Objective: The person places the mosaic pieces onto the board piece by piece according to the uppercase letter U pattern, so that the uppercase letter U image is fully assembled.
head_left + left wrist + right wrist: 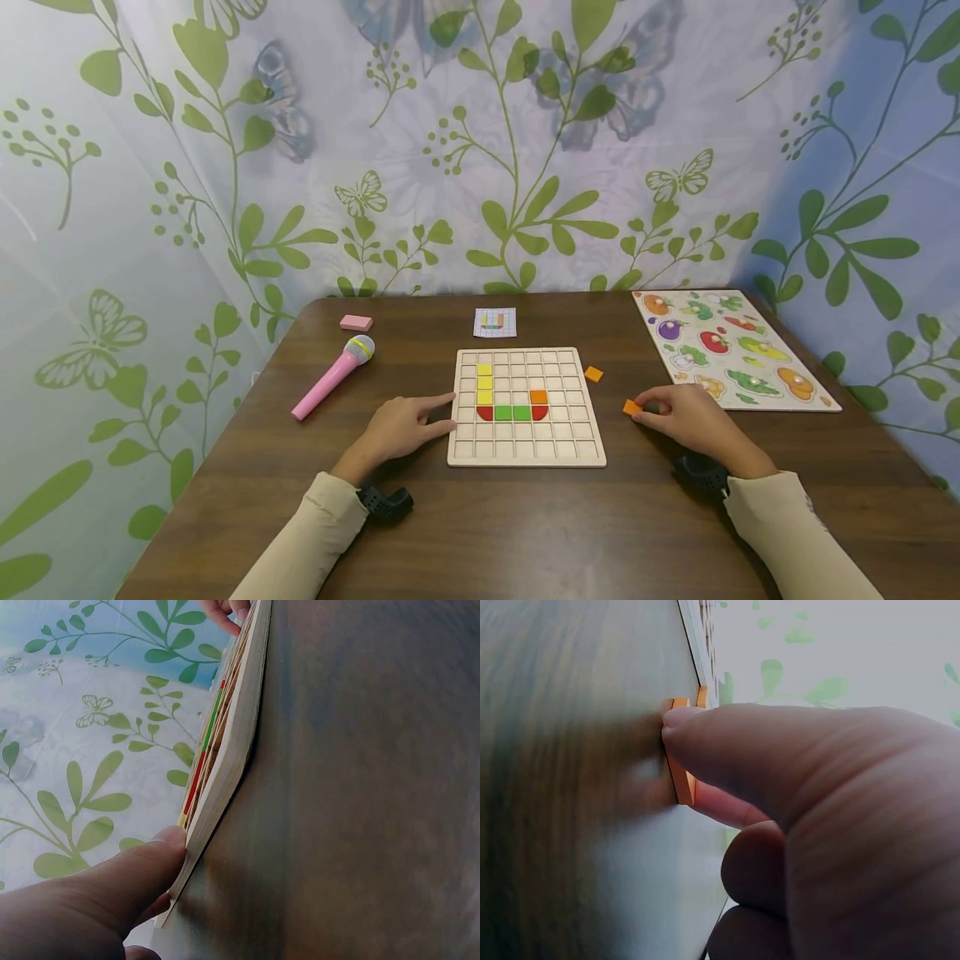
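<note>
A light wooden grid board (527, 458) lies on the table, holding yellow, red, green and orange pieces in a U shape. My left hand (397, 427) touches its left edge with extended thumb and index finger; the thumb (142, 870) meets the board's side in the left wrist view. To the right of the board, my right hand (693, 421) pinches an orange square tile (632, 407) between thumb and forefinger, at the tabletop. That tile (681, 780) is partly covered by the thumb in the right wrist view. Another orange tile (593, 374) lies beside the board's right edge.
Behind the board is a small pattern card (495, 332). A pink microphone (330, 382) and a pink block (356, 322) lie at the left. A vegetable puzzle board (738, 401) is at the back right, close to my right hand. Patterned fabric hangs behind the table.
</note>
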The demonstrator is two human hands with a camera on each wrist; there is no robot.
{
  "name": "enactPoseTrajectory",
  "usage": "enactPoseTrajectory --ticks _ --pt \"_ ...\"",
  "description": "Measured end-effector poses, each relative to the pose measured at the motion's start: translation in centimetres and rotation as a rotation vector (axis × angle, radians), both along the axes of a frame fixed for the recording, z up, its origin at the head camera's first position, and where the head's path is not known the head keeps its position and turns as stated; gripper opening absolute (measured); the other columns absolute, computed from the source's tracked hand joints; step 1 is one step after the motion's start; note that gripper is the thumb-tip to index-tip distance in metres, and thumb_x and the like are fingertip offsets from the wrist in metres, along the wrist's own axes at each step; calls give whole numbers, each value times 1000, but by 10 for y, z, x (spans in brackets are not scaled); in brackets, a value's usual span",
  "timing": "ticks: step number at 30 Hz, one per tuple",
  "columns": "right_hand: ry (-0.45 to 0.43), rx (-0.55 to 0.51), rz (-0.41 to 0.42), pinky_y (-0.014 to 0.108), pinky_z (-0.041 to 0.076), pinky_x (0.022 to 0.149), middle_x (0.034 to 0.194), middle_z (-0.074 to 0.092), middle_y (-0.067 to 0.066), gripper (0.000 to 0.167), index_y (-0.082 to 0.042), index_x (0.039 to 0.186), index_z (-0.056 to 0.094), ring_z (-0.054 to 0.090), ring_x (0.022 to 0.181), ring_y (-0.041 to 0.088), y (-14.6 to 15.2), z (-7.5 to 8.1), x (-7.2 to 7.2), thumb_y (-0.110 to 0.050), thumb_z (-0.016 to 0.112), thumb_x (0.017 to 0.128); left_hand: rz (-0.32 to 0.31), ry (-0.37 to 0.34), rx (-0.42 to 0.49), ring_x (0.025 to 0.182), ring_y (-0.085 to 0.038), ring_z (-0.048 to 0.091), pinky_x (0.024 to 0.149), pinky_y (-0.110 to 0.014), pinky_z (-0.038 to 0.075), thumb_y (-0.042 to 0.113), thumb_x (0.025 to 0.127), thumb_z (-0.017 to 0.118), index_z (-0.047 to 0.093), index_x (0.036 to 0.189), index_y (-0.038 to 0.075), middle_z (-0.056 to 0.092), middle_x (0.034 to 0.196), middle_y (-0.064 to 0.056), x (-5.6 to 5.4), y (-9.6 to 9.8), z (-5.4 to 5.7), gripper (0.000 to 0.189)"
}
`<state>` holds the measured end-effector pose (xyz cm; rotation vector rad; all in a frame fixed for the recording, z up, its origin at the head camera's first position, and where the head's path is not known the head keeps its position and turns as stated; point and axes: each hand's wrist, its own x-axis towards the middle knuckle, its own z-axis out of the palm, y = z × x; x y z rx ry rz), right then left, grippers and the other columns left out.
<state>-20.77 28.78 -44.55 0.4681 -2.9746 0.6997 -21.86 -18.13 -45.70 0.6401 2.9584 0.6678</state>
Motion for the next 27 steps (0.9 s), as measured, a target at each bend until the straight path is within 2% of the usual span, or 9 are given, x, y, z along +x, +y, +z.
enactPoseTrajectory --ticks 27 --pt "34 6 18 27 28 51 56 42 -6 24 -7 105 79 37 51 12 -4 0 1 -26 79 90 1 0 -2 48 -8 32 50 -28 29 58 93 67 58 147 36 38 56 8 0 0 1 58"
